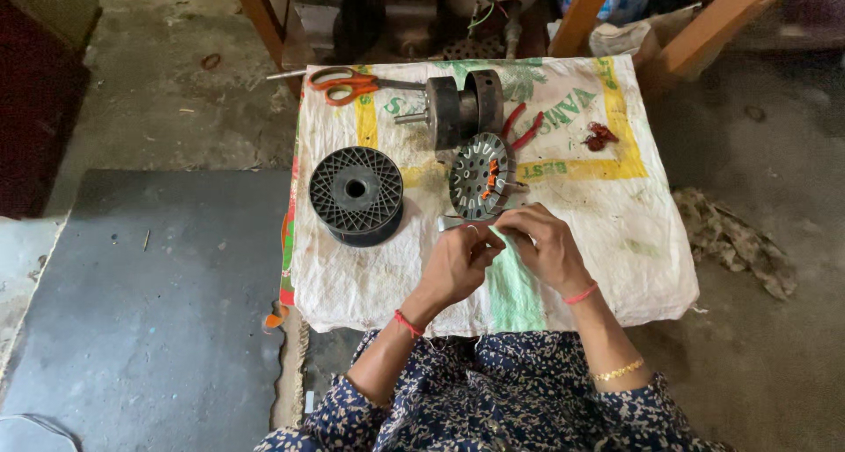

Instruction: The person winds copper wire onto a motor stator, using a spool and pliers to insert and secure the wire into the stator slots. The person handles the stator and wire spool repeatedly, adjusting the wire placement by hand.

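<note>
I see my left hand [458,263] and right hand [541,245] meeting at the cloth's centre, fingertips pinched narrow on something small I cannot make out. The round grey slotted metal stator [480,176] stands tilted at twelve o'clock from them, a few orange inserts seated, most slots bare, I judge. The black plastic spool [356,193] lies at ten o'clock.

One package in sight: a white woven sack [607,214], opened flat and spread as a cover over the low bench. It's a rough rectangle, grubby and creased. Yellow bands run across its far half, green print sits along the far edge and near the middle, and a red-and-green stripe edges its left side. No labels, signs or screens.
</note>
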